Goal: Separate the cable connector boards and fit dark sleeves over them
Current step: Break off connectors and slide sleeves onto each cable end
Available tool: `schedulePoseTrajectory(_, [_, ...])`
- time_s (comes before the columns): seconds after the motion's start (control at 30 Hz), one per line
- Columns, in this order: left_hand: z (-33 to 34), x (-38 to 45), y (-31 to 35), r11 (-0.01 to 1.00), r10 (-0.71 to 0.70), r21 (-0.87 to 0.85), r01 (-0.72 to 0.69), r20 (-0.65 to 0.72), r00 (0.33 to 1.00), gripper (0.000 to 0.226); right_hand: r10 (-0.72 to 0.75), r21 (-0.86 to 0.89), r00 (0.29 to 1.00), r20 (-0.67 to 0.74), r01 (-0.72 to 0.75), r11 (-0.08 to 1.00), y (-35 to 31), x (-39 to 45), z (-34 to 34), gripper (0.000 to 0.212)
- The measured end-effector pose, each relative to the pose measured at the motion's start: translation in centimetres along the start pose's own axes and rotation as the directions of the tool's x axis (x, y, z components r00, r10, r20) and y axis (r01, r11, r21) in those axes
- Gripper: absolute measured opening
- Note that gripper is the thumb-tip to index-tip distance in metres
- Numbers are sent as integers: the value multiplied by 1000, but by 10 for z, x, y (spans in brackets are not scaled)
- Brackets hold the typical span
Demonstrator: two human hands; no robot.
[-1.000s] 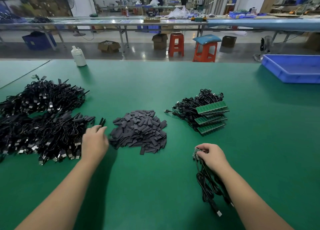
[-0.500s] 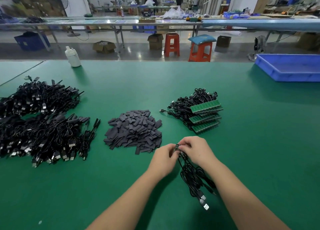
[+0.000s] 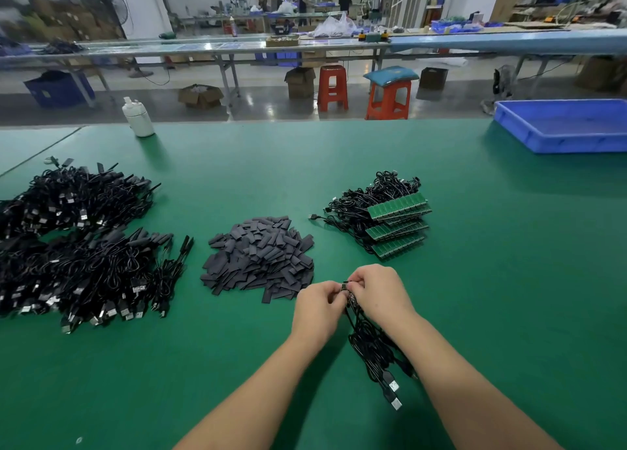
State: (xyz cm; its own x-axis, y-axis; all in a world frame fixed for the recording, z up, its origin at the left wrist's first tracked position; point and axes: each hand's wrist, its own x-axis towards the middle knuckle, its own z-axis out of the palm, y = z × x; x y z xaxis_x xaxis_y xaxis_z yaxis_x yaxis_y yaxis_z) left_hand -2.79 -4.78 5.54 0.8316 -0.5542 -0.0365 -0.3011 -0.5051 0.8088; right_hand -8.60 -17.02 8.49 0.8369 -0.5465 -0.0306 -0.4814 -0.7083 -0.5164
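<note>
On the green tabletop (image 3: 475, 280), near edge: both hands meet over a small strip of connector boards (image 3: 345, 286). Left hand (image 3: 317, 308) and right hand (image 3: 380, 293) each pinch it with curled fingers; black cables (image 3: 369, 344) trail from it toward the body, USB plugs lying on the mat.

Judgement: the step is snapping one board off the strip. Best to grip close on either side of the break line and bend, not pull on the wires.

Around, largest first: finished sleeved cables (image 3: 78, 242) heaped at far left; pile of dark sleeves (image 3: 259, 254) just left of the hands, within easy reach; stack of unseparated green panels (image 3: 395, 227) with cables behind the hands; blue tray (image 3: 563, 127) far right; white bottle (image 3: 137, 116) at the back edge.

Nothing blocks the hands. The trailing cables could snag.
</note>
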Motion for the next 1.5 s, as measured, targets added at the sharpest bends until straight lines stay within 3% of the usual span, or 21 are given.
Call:
schedulePoseTrajectory(0.13, [-2,-1,-1,1000,-22,-18,22,-34,999,23,-3,-19,1000,-4,3,1000,9,3,-3,14])
schedulePoseTrajectory(0.2, [-10,0,-6,989,-76,-133,70,-39,996,19,6,3,999,-41,-5,1000,21,7,-11,15])
schedulePoseTrajectory(0.33, [-30,-1,-14,810,-194,-556,186,46,980,12,57,114,995,-88,-46,992,46,17,-28,14])
schedulePoseTrajectory(0.43, [-42,-1,-20,727,-243,-652,216,49,969,12,124,269,988,-89,-96,958,62,20,-37,12])
schedulePoseTrajectory(0.6, [-58,2,-31,694,-203,-670,263,168,965,13,168,346,977,-134,-113,931,78,25,-40,11])
schedulePoseTrajectory(0.77, [-78,8,-31,721,-200,-678,143,-7,980,13,225,381,963,-145,-156,911,95,31,-42,11])
schedulePoseTrajectory(0.87, [-83,3,-26,798,-118,-592,111,28,993,12,240,315,961,-134,-188,930,98,34,-39,15])
schedulePoseTrajectory(0.97, [-75,-4,-18,884,-32,-462,67,84,996,10,186,130,930,-319,-151,980,87,31,-30,29])
schedulePoseTrajectory(1.03, [-66,-5,-17,950,28,-313,-14,41,999,8,84,99,893,-443,-44,994,69,26,-25,27])
schedulePoseTrajectory(1.07, [-63,-4,-16,970,53,-238,-50,7,999,8,48,149,914,-402,14,989,56,23,-22,24])
schedulePoseTrajectory(1.13, [-57,-3,-14,971,64,-227,-72,-40,997,8,37,408,989,-143,25,913,27,13,-10,21])
schedulePoseTrajectory(1.2, [-53,-1,-14,943,34,-328,-51,-56,998,10,-8,684,987,159,-104,722,-2,-3,8,27])
schedulePoseTrajectory(1.27, [-50,1,-13,903,1,-428,-24,-54,999,11,-58,812,948,314,-236,534,-19,-16,29,30])
schedulePoseTrajectory(1.33, [-50,3,-14,848,-67,-528,44,-24,997,11,-58,844,940,336,-274,460,-26,-25,49,25])
schedulePoseTrajectory(1.5, [-53,6,-35,863,-183,-466,198,78,980,13,8,793,963,269,-226,565,-25,-29,72,15])
